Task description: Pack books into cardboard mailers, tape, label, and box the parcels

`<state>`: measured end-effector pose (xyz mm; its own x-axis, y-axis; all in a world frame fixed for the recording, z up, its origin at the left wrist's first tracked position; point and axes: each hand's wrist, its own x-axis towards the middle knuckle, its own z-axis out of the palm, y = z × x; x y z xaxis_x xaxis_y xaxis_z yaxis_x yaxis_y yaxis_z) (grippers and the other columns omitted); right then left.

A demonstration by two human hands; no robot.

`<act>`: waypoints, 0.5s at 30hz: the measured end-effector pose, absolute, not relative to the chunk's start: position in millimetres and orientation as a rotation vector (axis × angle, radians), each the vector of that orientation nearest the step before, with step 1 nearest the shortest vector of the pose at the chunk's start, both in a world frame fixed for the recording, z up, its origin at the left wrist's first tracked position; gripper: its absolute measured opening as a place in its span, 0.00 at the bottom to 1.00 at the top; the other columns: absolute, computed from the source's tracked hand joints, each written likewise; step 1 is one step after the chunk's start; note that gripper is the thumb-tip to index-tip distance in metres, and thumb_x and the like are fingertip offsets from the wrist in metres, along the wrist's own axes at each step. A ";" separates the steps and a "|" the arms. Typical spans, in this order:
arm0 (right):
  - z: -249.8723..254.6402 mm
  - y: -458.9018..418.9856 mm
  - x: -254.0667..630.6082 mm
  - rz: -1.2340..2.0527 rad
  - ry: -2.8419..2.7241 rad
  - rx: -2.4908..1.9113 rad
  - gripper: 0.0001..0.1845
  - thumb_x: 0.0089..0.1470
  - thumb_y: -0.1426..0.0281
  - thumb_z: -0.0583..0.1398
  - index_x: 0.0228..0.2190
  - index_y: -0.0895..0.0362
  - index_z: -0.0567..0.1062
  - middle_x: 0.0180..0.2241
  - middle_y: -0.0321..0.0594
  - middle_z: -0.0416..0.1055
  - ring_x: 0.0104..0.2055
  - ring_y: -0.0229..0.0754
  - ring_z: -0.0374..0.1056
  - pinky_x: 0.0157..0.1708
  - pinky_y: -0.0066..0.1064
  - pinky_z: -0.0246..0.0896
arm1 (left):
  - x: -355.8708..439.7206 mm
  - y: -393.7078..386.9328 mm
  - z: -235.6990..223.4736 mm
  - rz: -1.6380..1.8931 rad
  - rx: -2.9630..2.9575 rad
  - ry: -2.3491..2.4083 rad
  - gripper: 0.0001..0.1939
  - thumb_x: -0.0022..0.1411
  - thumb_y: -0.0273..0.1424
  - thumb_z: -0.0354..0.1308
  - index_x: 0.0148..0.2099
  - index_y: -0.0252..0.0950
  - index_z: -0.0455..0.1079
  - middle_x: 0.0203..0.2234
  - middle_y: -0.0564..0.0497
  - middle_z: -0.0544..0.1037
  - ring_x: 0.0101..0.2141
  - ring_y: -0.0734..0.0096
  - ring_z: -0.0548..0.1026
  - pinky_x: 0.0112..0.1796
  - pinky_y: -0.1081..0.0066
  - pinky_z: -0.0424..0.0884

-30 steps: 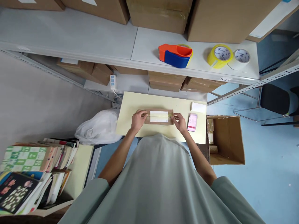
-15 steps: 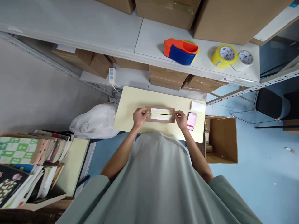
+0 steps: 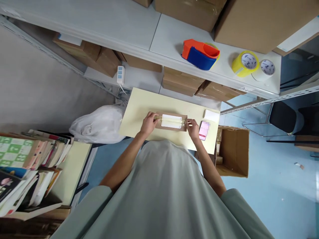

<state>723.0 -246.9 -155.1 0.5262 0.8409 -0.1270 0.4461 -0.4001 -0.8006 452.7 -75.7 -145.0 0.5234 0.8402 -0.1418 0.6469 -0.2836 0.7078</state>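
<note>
A narrow brown cardboard box [image 3: 174, 129] lies on the pale yellow table between my hands. On its top is a white panel [image 3: 171, 125], with a pale yellowish band running along the middle. My left hand [image 3: 149, 122] has its fingers pinched at the box's left end. At the right end my right hand [image 3: 191, 127] is closed, thumb and forefinger together beside some shiny clear tape. Whether the fingertips grip the cardboard or only the tape is too small to tell. A phone [image 3: 202, 130] with a lit pink screen lies just right of my right hand.
A white stack [image 3: 211, 115] sits at the table's [image 3: 143, 99] right end. Above are shelves with cartons, an orange-and-blue tape dispenser [image 3: 200, 54] and tape rolls [image 3: 245, 63]. An open carton [image 3: 235, 152] stands right, a white bag [image 3: 98, 124] and books [image 3: 47, 152] left.
The dark line along the middle of the white panel has gone, and a pale band shows there. Both hands stay at the box's ends. The camera view has shifted slightly.
</note>
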 end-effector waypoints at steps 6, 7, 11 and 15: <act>-159.7 -241.2 721.9 0.632 -1.035 -2.002 0.26 0.72 0.47 0.56 0.46 0.55 0.82 0.50 0.51 0.78 0.44 0.48 0.80 0.44 0.42 0.80 | 458.3 -65.2 -149.0 0.344 2.054 1.218 0.11 0.71 0.28 0.65 0.54 0.38 0.77 0.52 0.44 0.77 0.37 0.65 0.81 0.53 0.61 0.78; -159.2 -239.5 722.2 0.632 -1.038 -2.008 0.27 0.72 0.47 0.56 0.46 0.55 0.82 0.50 0.51 0.78 0.44 0.49 0.80 0.44 0.42 0.80 | 459.2 -64.4 -149.3 0.346 2.053 1.219 0.11 0.71 0.28 0.64 0.54 0.38 0.77 0.51 0.44 0.77 0.37 0.65 0.80 0.53 0.61 0.78; -155.6 -240.4 720.9 0.645 -1.049 -2.064 0.30 0.73 0.44 0.54 0.47 0.55 0.82 0.51 0.51 0.79 0.43 0.47 0.80 0.43 0.40 0.80 | 457.4 -68.3 -148.2 0.363 2.026 1.215 0.11 0.72 0.30 0.63 0.54 0.37 0.78 0.50 0.44 0.78 0.36 0.65 0.81 0.52 0.61 0.78; -146.8 -248.3 721.7 0.630 -1.200 -2.079 0.32 0.76 0.44 0.51 0.48 0.56 0.82 0.52 0.52 0.77 0.42 0.46 0.80 0.41 0.38 0.79 | 453.6 -71.6 -138.9 0.324 2.020 1.220 0.12 0.70 0.29 0.63 0.55 0.38 0.78 0.53 0.43 0.77 0.39 0.63 0.82 0.53 0.59 0.80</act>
